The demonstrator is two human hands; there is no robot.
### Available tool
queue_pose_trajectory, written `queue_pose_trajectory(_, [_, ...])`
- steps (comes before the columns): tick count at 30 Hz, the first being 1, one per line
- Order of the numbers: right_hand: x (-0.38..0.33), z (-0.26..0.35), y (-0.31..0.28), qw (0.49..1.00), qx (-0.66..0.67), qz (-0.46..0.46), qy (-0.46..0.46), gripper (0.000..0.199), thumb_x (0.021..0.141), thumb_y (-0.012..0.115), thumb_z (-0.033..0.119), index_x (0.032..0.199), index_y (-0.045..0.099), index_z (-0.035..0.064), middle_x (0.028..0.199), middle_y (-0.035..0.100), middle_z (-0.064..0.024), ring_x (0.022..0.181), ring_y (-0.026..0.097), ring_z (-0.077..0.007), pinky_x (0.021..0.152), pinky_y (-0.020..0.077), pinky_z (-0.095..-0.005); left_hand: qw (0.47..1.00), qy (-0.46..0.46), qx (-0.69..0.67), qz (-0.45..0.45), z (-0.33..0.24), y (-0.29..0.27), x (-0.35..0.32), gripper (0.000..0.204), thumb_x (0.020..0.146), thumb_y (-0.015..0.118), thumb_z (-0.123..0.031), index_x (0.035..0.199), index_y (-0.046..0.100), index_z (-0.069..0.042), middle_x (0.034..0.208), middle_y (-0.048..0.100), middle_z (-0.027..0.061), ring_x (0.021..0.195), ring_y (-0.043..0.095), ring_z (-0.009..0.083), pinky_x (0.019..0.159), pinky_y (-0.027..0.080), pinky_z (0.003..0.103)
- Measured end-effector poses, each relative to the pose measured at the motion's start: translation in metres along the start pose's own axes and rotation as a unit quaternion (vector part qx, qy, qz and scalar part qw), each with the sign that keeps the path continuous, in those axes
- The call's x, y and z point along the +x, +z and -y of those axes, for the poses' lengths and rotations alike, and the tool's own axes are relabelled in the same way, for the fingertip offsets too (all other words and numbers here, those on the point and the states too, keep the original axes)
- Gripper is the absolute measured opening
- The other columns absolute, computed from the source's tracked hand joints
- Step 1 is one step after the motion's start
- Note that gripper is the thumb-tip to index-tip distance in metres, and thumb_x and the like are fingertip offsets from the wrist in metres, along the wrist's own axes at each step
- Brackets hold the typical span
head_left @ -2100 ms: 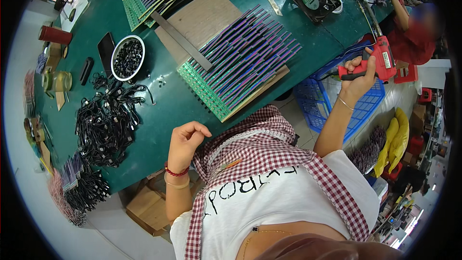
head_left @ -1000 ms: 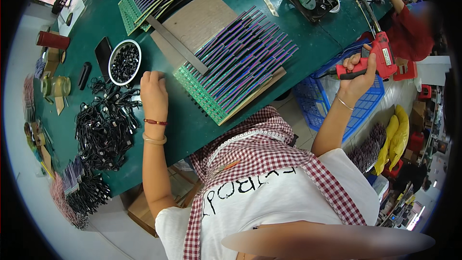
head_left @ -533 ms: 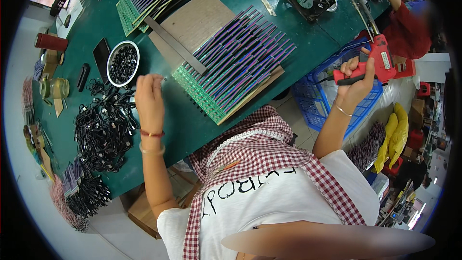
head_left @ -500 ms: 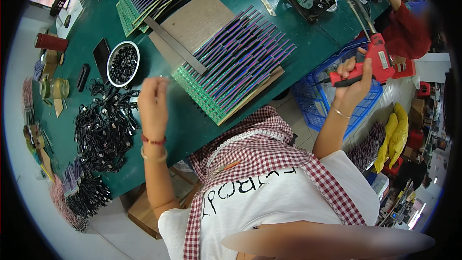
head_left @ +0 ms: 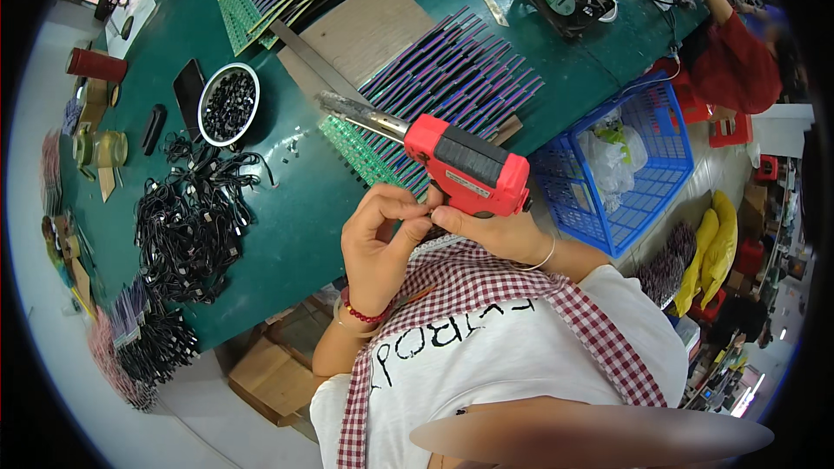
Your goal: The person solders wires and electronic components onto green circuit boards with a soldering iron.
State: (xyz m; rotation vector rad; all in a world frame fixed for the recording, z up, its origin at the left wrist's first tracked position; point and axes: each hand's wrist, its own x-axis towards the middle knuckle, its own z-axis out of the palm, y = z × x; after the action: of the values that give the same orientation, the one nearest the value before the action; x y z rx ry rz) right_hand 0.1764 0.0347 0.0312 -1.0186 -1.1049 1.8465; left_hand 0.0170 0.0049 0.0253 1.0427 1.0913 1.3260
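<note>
Whatever the left hand (head_left: 378,239) pinches beside the red glue gun (head_left: 469,175) is too small to tell; its grip hides behind the right hand (head_left: 499,234).

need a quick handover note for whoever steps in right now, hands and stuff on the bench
Right hand: grip shut on the red heat gun, held close to the chest, metal nozzle pointing out over the green table.
Left hand: fingertips pinched at the gun's rear underside; whether it holds a small part cannot be told.
On the table: white bowl of small black parts, pile of black cables, rows of purple strips on green boards.
Blue basket is beside the table.
Done and left: cannot tell from this view.
</note>
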Motion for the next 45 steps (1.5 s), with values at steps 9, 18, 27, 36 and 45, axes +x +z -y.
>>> queue_pose_trajectory(9, [-0.006,-0.019,-0.006,0.980,-0.168,0.005,-0.109,0.031,0.078,0.064,0.004,0.107,0.052,0.0021,0.094,0.059,-0.0041,0.084,0.057,-0.0078,0.073,0.0462,-0.0242,0.981,0.000,0.194,0.026,-0.018,0.002,-0.006,0.008,0.074,0.061,0.006,0.082,0.058,0.006,0.084,0.060,0.0100,0.076,0.059,0.0142,0.068,0.047,0.024])
queue_pose_trajectory(18, [0.002,-0.014,0.001,0.961,-0.211,0.095,-0.150,0.048,0.067,0.068,0.002,0.111,0.050,-0.0021,0.095,0.059,-0.0131,0.088,0.061,-0.0208,0.076,0.0465,-0.0289,0.945,-0.104,0.298,0.090,-0.019,-0.015,-0.012,0.005,0.073,0.058,0.001,0.077,0.057,0.003,0.064,0.061,0.0117,0.056,0.061,0.0147,0.053,0.047,0.027])
queue_pose_trajectory(27, [-0.006,-0.012,-0.036,0.988,-0.113,-0.029,-0.100,0.043,0.087,0.058,0.023,0.118,0.045,-0.0025,0.075,0.056,-0.0066,0.066,0.055,-0.0137,0.061,0.0460,-0.0264,0.942,-0.330,0.020,0.047,0.026,-0.065,-0.004,0.010,0.081,0.057,-0.009,0.076,0.052,-0.002,0.066,0.059,0.0042,0.055,0.054,0.0071,0.048,0.042,0.019])
queue_pose_trajectory(36, [-0.054,-0.037,-0.085,0.992,-0.127,0.001,-0.007,0.036,0.083,0.062,0.020,0.107,0.049,-0.0031,0.063,0.052,-0.0046,0.051,0.047,-0.0100,0.050,0.0402,-0.0242,0.938,-0.345,-0.015,0.039,0.033,-0.060,0.007,0.008,0.080,0.056,-0.007,0.076,0.052,-0.001,0.066,0.058,0.0051,0.051,0.054,0.0077,0.044,0.040,0.018])
queue_pose_trajectory(45, [-0.074,-0.047,-0.092,0.985,-0.156,0.003,0.069,0.013,0.078,0.066,0.009,0.087,0.060,0.0010,0.076,0.058,-0.0019,0.068,0.053,-0.0098,0.062,0.0438,-0.0243,0.939,-0.340,-0.012,0.039,0.036,-0.060,0.008,0.008,0.079,0.055,-0.006,0.076,0.051,0.000,0.066,0.059,0.0065,0.050,0.054,0.0088,0.044,0.041,0.019])
